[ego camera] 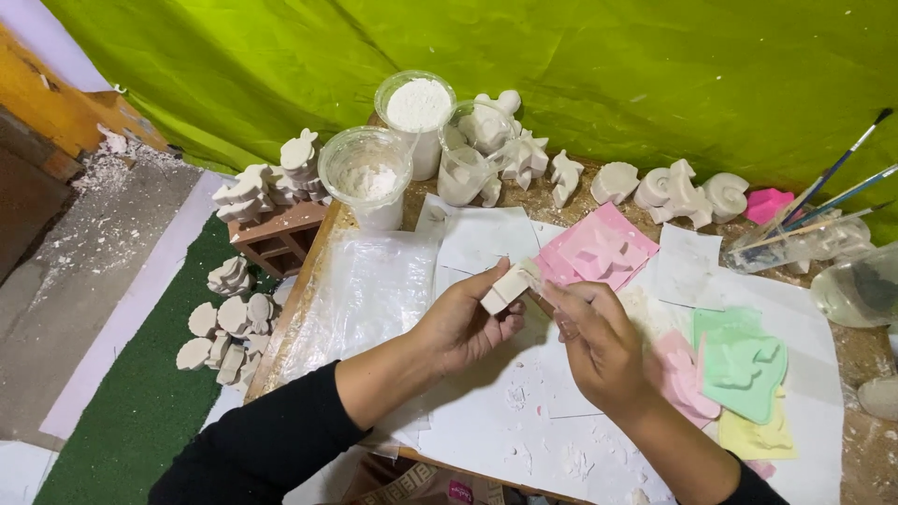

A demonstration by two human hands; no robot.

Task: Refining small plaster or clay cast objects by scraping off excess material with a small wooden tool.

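Over the table's (486,440) paper-covered middle, the left hand (463,323) clamps a small white plaster block (506,286) while the right hand (599,341) pinches its 3 o'clock end; many finished plaster figures (673,192) already stand at 12 o'clock, coloured moulds (744,365) lying at 4 o'clock.

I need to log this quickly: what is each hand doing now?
Left hand: closed on the white plaster piece.
Right hand: fingertips pinch the same piece's end.
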